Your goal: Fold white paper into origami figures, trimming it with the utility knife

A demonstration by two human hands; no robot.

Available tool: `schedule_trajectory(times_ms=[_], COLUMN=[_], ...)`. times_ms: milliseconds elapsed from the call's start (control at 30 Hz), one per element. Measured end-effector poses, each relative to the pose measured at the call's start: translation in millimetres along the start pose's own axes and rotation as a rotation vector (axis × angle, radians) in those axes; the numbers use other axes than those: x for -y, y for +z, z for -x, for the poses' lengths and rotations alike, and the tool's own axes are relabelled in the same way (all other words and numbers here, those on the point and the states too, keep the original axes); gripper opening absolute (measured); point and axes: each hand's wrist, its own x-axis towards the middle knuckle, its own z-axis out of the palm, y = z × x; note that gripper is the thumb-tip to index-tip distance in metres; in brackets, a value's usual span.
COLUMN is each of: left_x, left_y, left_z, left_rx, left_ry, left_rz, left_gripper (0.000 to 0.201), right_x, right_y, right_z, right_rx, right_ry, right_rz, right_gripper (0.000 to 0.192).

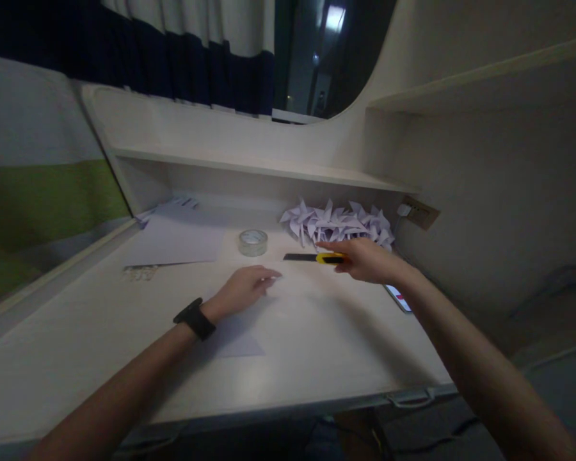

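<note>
My right hand (369,259) is closed around a yellow and black utility knife (331,258), its dark blade out and pointing left above the desk. To the left, my left hand (247,288) wears a black watch on the wrist. Its thumb and fingers are pinched together, with a small white bit (279,276) at the tips, too small to name. A piece of pale paper (237,342) lies below this hand, partly covered by the wrist. Just behind the left hand stands a roll of clear tape (253,243).
A heap of white paper pinwheels (338,221) lies at the back right. Sheets of white paper (177,234) are stacked at the back left. A phone (398,298) rests under my right forearm. A low shelf (259,166) overhangs the desk's back; a socket (421,213) is on the right wall.
</note>
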Motion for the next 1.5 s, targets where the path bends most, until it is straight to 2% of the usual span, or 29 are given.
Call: schedule_trajectory(times_ms=[67,100,200,300,433,500,633,767,933,1067,1200,1500], left_x=[-9,-13,-15,-6,7,9,10,11,11,8,8,14], left_y=[-1.4,-1.6,-0.7,-0.3,-1.5,-1.8,-1.8,-1.8,-3.8,-6.0,-7.3,-6.6], left_z=[-3,-5,-5,-2,2,3,3,3,0,-1,0,2], left_rx=[-0.057,-0.087,-0.185,-0.233,-0.272,-0.3,-0.321,-0.357,-0.458,-0.498,-0.458,-0.453], left_ry=[-0.158,-0.203,-0.269,-0.324,-0.343,-0.341,-0.35,-0.354,-0.335,-0.354,-0.348,-0.335], left_rz=[0.292,0.414,0.677,0.844,0.922,0.934,0.946,0.873,0.708,0.713,0.753,0.648], left_gripper=[0.034,0.036,0.041,0.04,0.039,0.04,0.043,0.041,0.042,0.04,0.042,0.034], right_x=[-8,-8,3,29,65,76,85,82,73,65,60,58], right_y=[11,18,48,79,107,114,118,119,116,110,105,113], right_z=[-1,-2,-6,-9,-7,-5,-1,1,5,6,6,4], right_rx=[-0.14,-0.158,-0.23,-0.247,-0.301,-0.286,-0.406,-0.472,-0.546,-0.517,-0.451,-0.358], right_ry=[0.119,0.157,0.294,0.276,0.232,0.199,0.085,0.033,-0.016,-0.054,-0.03,-0.054], right_rz=[-0.147,-0.262,-0.684,-0.962,-1.043,-1.021,-0.836,-0.749,-0.572,-0.329,-0.136,-0.077], right_gripper=[0.057,0.052,0.055,0.061,0.061,0.061,0.059,0.06,0.059,0.054,0.048,0.058])
